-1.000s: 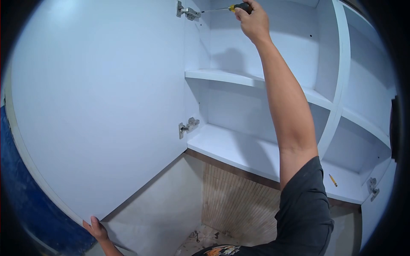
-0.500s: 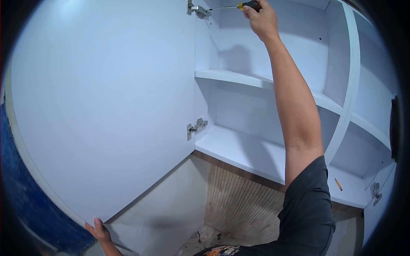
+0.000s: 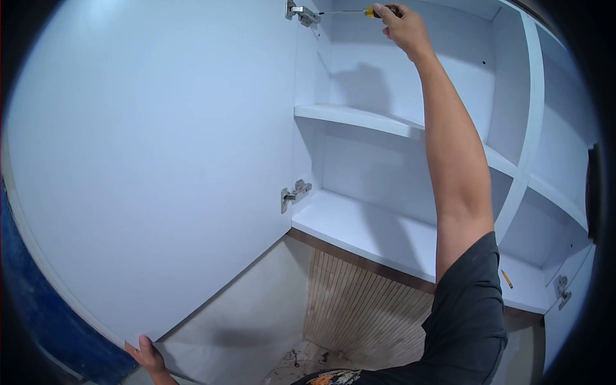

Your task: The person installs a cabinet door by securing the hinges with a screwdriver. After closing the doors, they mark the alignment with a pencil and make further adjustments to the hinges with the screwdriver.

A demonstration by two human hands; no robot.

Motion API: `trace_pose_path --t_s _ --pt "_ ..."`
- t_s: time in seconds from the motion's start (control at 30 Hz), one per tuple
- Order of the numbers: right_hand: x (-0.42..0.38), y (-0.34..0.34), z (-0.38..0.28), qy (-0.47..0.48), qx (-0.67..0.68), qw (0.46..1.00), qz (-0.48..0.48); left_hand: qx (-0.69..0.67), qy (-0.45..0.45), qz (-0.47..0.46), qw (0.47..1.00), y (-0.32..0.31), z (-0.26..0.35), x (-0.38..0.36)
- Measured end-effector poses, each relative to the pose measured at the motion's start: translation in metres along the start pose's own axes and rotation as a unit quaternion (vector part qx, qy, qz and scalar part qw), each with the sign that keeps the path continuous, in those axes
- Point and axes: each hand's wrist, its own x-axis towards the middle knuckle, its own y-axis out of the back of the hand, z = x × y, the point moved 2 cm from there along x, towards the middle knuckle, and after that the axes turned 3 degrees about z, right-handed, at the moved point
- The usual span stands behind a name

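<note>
My right hand (image 3: 404,27) is raised at the top, closed around the yellow-and-black handle of a screwdriver (image 3: 350,11). Its thin shaft points left, with the tip at or very near the upper hinge (image 3: 307,14); whether it touches a screw is too small to tell. At the lower left, my left hand (image 3: 149,357) grips the bottom corner of the white cabinet door (image 3: 154,167), thumb on the near face and fingers mostly hidden behind the edge. The door stands wide open. A lower hinge (image 3: 296,194) joins it to the cabinet side.
White shelves (image 3: 359,120) and an upright divider (image 3: 529,96) fill the cabinet. A yellow pencil (image 3: 507,279) lies on the bottom shelf at right. Another door (image 3: 571,308) with a hinge hangs at far right. Slatted wood panelling (image 3: 359,301) covers the wall below.
My right hand and the screwdriver have shifted slightly right. The door's lower corner and my left hand sit a little lower in view.
</note>
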Motion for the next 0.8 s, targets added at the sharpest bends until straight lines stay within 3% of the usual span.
trace_pose_path --t_s 0.17,0.27,0.37,0.47,0.67,0.77,0.8 --pt "0.007 -0.003 -0.002 0.031 -0.067 0.997 0.010 0.000 0.002 0.000 1.000 0.002 -0.003 -0.001" --pt "0.025 -0.014 0.025 0.088 -0.027 0.995 -0.045 -0.009 -0.004 0.020 1.000 0.010 -0.013 -0.005" --pt "0.031 -0.013 0.026 0.143 -0.109 0.984 0.012 -0.018 -0.007 0.027 0.999 0.017 -0.020 -0.008" --pt "0.035 -0.014 0.028 0.171 -0.074 0.983 0.004 -0.030 0.004 0.039 0.999 0.019 -0.022 -0.011" --pt "0.021 -0.019 0.013 0.070 0.033 0.997 -0.002 -0.029 0.003 0.060 0.998 0.037 -0.038 -0.013" --pt "0.014 -0.017 0.007 0.046 0.067 0.997 -0.018 -0.046 0.007 0.037 0.998 0.029 -0.029 -0.011" --pt "0.016 -0.016 0.010 0.073 0.022 0.997 -0.013 -0.054 0.010 0.029 0.998 0.025 -0.025 -0.011"
